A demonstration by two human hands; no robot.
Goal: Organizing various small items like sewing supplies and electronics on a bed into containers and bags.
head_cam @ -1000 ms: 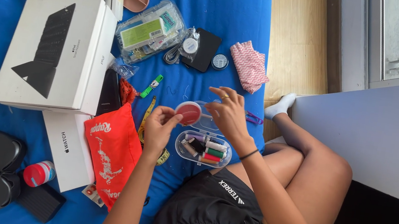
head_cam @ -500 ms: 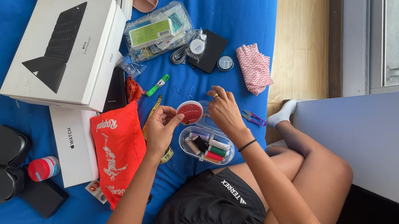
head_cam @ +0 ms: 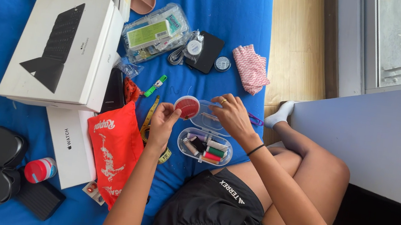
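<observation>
Your left hand (head_cam: pixel 161 122) pinches the red disc (head_cam: pixel 187 107) by its lower edge, thumb and fingers closed on it, holding it up just above the open sewing case (head_cam: pixel 204 147). Your right hand (head_cam: pixel 230 115) sits over the case's clear lid half (head_cam: pixel 204 113), fingers curled down into it; I can't tell whether they grip anything, it's too small to see.

Progress, as I read it: case is already open, disc is out and in hand. The thread spools (head_cam: pixel 208 149) sit untouched in the lower tray, packed side by side. Nothing threaded or cut that I can see. The purple snips (head_cam: pixel 256 119) lie on the blue sheet (head_cam: pixel 226 6) just right of your right hand, mostly hidden by it. The tape measure (head_cam: pixel 147 118) lies left of your left hand, beside the red bag (head_cam: pixel 112 150). So: unpacking stage, actual sewing work not yet begun.
</observation>
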